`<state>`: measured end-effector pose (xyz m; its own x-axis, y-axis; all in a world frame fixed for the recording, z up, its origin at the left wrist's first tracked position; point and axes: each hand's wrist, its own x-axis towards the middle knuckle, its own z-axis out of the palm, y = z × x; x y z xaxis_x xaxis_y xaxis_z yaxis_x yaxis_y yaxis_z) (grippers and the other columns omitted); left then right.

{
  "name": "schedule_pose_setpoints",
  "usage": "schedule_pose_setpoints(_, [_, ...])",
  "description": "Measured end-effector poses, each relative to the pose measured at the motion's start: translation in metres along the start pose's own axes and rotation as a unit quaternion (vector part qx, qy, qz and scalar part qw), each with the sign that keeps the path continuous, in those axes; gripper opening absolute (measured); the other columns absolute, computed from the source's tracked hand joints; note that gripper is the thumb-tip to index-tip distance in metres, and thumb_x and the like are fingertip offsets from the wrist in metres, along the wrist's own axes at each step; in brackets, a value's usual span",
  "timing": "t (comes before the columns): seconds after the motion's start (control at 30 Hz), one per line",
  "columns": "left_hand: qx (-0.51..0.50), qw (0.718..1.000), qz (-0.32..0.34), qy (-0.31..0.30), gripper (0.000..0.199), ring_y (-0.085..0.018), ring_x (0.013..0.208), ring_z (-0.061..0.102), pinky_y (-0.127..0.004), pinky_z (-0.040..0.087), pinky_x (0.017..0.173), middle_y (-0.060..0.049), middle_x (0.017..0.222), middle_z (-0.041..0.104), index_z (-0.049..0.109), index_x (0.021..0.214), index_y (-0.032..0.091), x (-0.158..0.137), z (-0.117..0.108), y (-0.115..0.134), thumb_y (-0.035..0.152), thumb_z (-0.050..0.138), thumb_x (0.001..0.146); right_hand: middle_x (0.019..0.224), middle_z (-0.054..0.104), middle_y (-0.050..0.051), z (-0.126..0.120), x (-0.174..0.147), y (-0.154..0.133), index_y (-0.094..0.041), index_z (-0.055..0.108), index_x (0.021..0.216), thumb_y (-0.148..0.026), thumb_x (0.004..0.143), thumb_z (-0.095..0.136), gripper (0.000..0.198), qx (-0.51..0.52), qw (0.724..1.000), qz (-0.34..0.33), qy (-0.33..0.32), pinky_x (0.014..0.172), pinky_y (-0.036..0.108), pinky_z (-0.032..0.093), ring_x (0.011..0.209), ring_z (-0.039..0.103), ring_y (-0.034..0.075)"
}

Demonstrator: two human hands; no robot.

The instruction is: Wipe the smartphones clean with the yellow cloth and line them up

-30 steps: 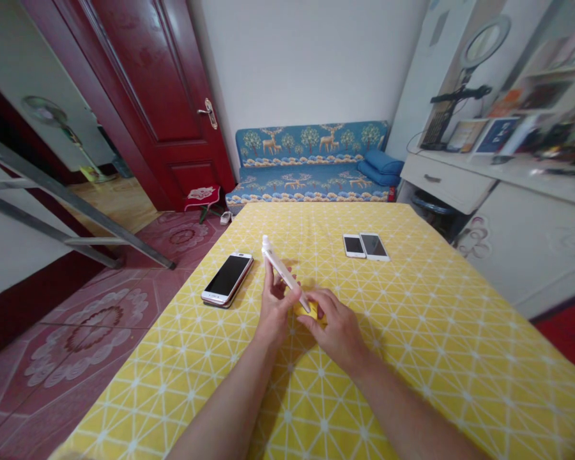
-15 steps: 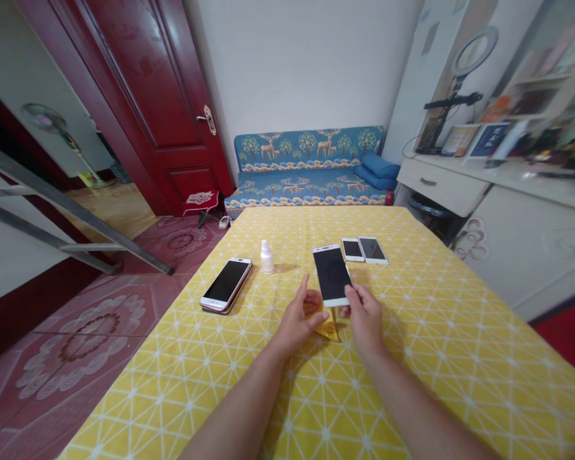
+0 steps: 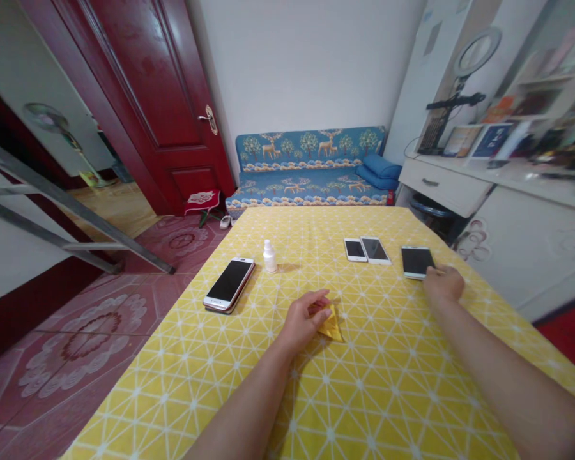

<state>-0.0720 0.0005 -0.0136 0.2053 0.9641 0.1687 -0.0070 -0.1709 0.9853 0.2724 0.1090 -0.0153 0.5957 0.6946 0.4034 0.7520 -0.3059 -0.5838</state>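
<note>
My right hand (image 3: 443,284) grips the near edge of a white smartphone (image 3: 416,262) with a dark screen, low over the table's right side. My left hand (image 3: 305,319) is curled near the middle of the table, with a small yellow cloth (image 3: 331,324) between its thumb and fingers. Part of the cloth is hidden by the hand. Between the hands and farther back, a small white phone (image 3: 355,250) and a larger white phone (image 3: 375,250) lie side by side. At the left are stacked phones (image 3: 230,282), beside a small white bottle (image 3: 269,259) that stands upright.
A yellow patterned tablecloth (image 3: 220,377) covers the table. Beyond its far edge stands a blue sofa (image 3: 306,179). A white cabinet (image 3: 531,236) is close on the right, and a metal ladder-like frame (image 3: 96,236) leans at the left.
My right hand has carried the white smartphone from the centre to the right, beyond the two phones. My left hand stays near the centre, its fingers now closer together around the yellow cloth.
</note>
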Motion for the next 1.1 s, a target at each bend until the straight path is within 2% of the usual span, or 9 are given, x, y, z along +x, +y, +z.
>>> schedule_pose_setpoints(0.13, [0.012,1.000,-0.002,0.003,0.040,-0.021,0.094,0.063,-0.037,0.050,0.088,-0.011,0.104,0.066,0.066,0.117,0.017,0.000,0.000,0.000,0.030,0.068,0.079,0.090,0.071,0.023,0.013,0.020,-0.006,-0.004,0.069,0.107,-0.027,0.080,0.054,0.039,-0.039,0.997,0.055,-0.029,0.068,0.039,0.046,0.082,0.064,0.030])
schedule_pose_setpoints(0.3, [0.017,1.000,-0.003,0.002,0.037,-0.021,0.095,0.063,-0.035,0.050,0.087,-0.011,0.105,0.066,0.067,0.116,0.018,0.000,-0.001,-0.002,0.030,0.066,0.081,0.095,0.071,0.019,0.022,0.024,-0.015,-0.012,0.073,0.105,-0.034,0.079,0.060,0.036,-0.067,0.995,0.041,-0.055,0.069,0.038,0.045,0.084,0.063,0.030])
schedule_pose_setpoints(0.5, [0.016,1.000,0.000,0.000,0.037,-0.021,0.095,0.063,-0.035,0.050,0.087,-0.011,0.105,0.067,0.068,0.115,0.019,0.000,-0.002,-0.002,0.032,0.067,0.080,0.097,0.069,0.018,0.020,0.027,-0.020,-0.018,0.074,0.106,-0.033,0.081,0.060,0.032,-0.098,0.991,0.037,-0.085,0.070,0.039,0.045,0.087,0.063,0.030])
schedule_pose_setpoints(0.63, [0.024,1.000,0.001,0.001,0.035,-0.021,0.095,0.063,-0.035,0.050,0.087,-0.010,0.105,0.067,0.068,0.114,0.020,0.001,-0.001,-0.003,0.032,0.065,0.081,0.109,0.062,0.023,0.017,0.022,-0.029,-0.016,0.074,0.106,-0.032,0.082,0.059,0.033,-0.117,0.990,0.030,-0.067,0.076,0.043,0.045,0.099,0.059,0.034])
schedule_pose_setpoints(0.73, [0.028,1.000,0.003,0.005,0.034,-0.021,0.093,0.063,-0.035,0.050,0.086,-0.010,0.103,0.067,0.068,0.113,0.020,0.001,-0.001,-0.004,0.032,0.065,0.081,0.119,0.056,0.020,0.020,0.004,-0.050,-0.016,0.069,0.113,-0.035,0.086,0.054,0.036,-0.120,0.992,-0.044,-0.011,0.087,0.048,0.040,0.114,0.048,0.036])
schedule_pose_setpoints(0.8, [0.030,1.000,0.001,0.008,0.033,-0.021,0.092,0.063,-0.035,0.050,0.085,-0.010,0.102,0.067,0.069,0.112,0.019,0.001,0.000,-0.003,0.031,0.065,0.081,0.123,0.056,0.016,0.024,-0.013,-0.072,-0.018,0.066,0.117,-0.037,0.089,0.050,0.037,-0.108,0.986,-0.125,-0.014,0.093,0.048,0.037,0.116,0.046,0.033])
schedule_pose_setpoints(0.93, [0.032,0.999,-0.004,0.008,0.033,-0.020,0.091,0.063,-0.034,0.050,0.084,-0.010,0.101,0.067,0.068,0.112,0.018,0.001,0.000,0.001,0.029,0.064,0.081,0.138,0.049,0.014,0.038,-0.048,-0.114,-0.020,0.058,0.127,-0.046,0.091,0.047,0.047,-0.107,0.947,-0.291,-0.083,0.102,0.048,0.032,0.125,0.040,0.031])
schedule_pose_setpoints(1.03, [0.033,0.999,-0.003,0.008,0.033,-0.019,0.090,0.063,-0.033,0.050,0.083,-0.009,0.101,0.068,0.069,0.112,0.019,0.000,0.000,0.005,0.028,0.064,0.081,0.150,0.037,0.011,0.050,-0.062,-0.128,-0.026,0.050,0.136,-0.049,0.091,0.045,0.051,-0.132,0.921,-0.338,-0.139,0.109,0.055,0.022,0.139,0.025,0.032])
schedule_pose_setpoints(1.1, [0.032,0.999,-0.001,0.008,0.032,-0.019,0.089,0.063,-0.033,0.050,0.083,-0.009,0.100,0.068,0.069,0.111,0.019,0.000,-0.001,0.006,0.028,0.064,0.080,0.153,0.035,0.008,0.055,-0.065,-0.128,-0.030,0.049,0.137,-0.043,0.094,0.038,0.046,-0.152,0.915,-0.330,-0.178,0.110,0.059,0.018,0.143,0.019,0.032])
